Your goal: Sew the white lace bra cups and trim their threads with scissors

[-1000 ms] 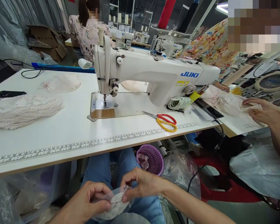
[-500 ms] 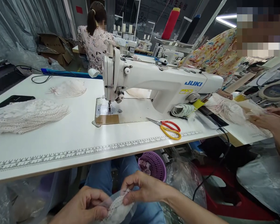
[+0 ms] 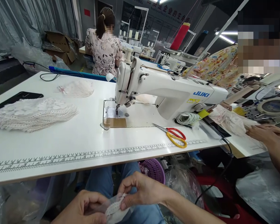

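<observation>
Below the table edge, over my lap, both hands pinch one small white lace piece [image 3: 114,209]. My left hand [image 3: 84,210] is closed on its left side, thumb on top. My right hand [image 3: 140,190] is closed on its right edge with thumb and fingers. In front of me stands a white JUKI sewing machine [image 3: 168,90] on a white table [image 3: 79,143] with a printed ruler along its front. Red-and-yellow scissors [image 3: 175,136] lie to the right of the needle plate. A stack of white lace pieces [image 3: 35,113] lies at the left.
A smaller lace pile [image 3: 76,88] and a black phone [image 3: 21,97] lie at the table's left. A purple basket [image 3: 154,169] and plastic bags sit under the table. A co-worker's hands [image 3: 266,133] handle lace at the right; another person sits at the back.
The view has tilted up and shifted left, so the machine sits further right in the picture. My hands stay pinched on the lace piece, now lower in the frame.
</observation>
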`<state>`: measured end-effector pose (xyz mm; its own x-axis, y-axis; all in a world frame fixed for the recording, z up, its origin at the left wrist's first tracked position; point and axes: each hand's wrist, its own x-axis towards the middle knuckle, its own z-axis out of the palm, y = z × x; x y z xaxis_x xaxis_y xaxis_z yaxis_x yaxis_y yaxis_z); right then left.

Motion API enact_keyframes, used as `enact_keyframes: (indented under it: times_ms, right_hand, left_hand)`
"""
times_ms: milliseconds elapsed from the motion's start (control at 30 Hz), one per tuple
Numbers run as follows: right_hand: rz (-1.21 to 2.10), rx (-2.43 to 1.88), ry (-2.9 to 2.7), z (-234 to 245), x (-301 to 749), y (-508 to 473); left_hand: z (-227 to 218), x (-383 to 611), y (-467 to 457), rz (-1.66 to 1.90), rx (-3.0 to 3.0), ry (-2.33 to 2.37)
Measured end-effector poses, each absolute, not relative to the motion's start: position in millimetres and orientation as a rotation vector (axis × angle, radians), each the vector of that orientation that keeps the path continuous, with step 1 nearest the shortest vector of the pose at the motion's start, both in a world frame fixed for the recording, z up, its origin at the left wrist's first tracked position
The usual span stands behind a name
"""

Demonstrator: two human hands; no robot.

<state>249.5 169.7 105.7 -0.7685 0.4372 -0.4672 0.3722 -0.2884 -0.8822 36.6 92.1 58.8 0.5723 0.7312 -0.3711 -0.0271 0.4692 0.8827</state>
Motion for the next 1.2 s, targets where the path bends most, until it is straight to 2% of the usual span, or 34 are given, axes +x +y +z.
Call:
enact_keyframes:
  times_ms: [200, 367, 933, 1200]
  right_hand:
    - [2.063, -1.121, -2.044, 108, 242, 169]
    - [2.068, -1.141, -2.075, 106, 246, 169]
    - [2.061, -1.058, -2.077, 90, 254, 165]
    - [1.838, -1.116, -2.304, 95, 260, 165]
  left_hand:
    - [60, 49, 95, 0.518, 1.070, 1.050]
    - [64, 53, 96, 0.445, 1.082, 1.140]
    - [57, 52, 91, 0.418, 1.053, 1.107]
    - [63, 74, 99, 0.458, 1.034, 1.141]
